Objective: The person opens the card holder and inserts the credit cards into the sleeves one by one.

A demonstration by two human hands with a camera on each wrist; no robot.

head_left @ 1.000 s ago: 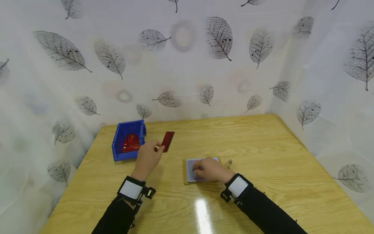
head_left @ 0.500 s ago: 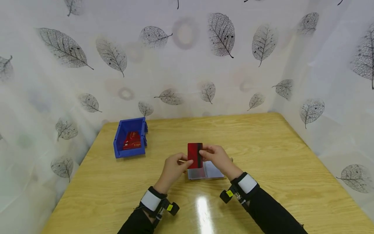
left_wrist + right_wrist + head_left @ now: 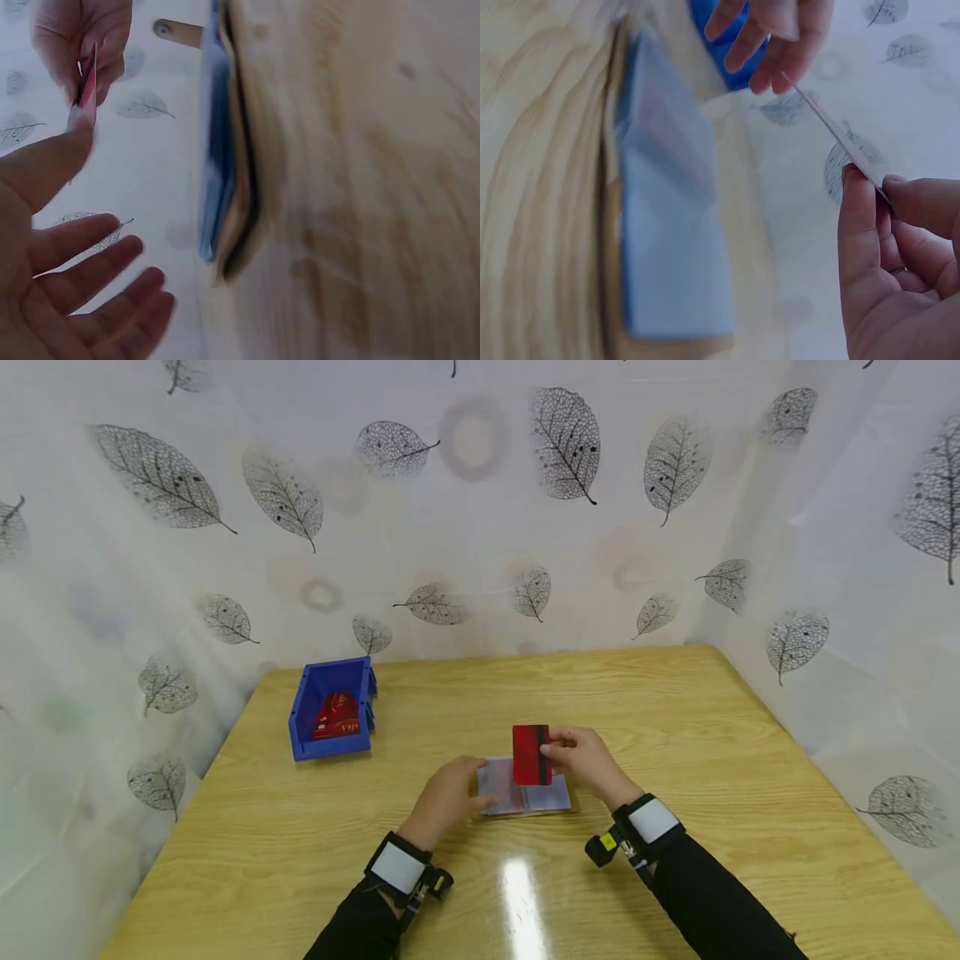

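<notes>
My right hand (image 3: 594, 767) pinches a red card (image 3: 527, 756) with a dark stripe by its right edge, upright above a card holder (image 3: 549, 798). The right wrist view shows the card (image 3: 832, 127) edge-on between thumb and fingers. My left hand (image 3: 447, 797) is beside the holder's left edge, fingers spread and holding nothing. In the left wrist view its thumb overlaps the card's near end; I cannot tell whether they touch. The holder (image 3: 676, 262) lies open with clear sleeves and a tan cover; something reddish shows through its left sleeve.
A blue bin (image 3: 300, 727) stands at the back left of the wooden table (image 3: 660, 718), with several red VIP cards (image 3: 337, 717) in it. A tan snap strap (image 3: 180, 33) sticks out from the holder. A leaf-print curtain (image 3: 465, 527) hangs behind and at both sides.
My left hand brought the red card from near the bin to above the holder. The right hand left the holder and took the card, moving it slightly right; the left hand let go.
</notes>
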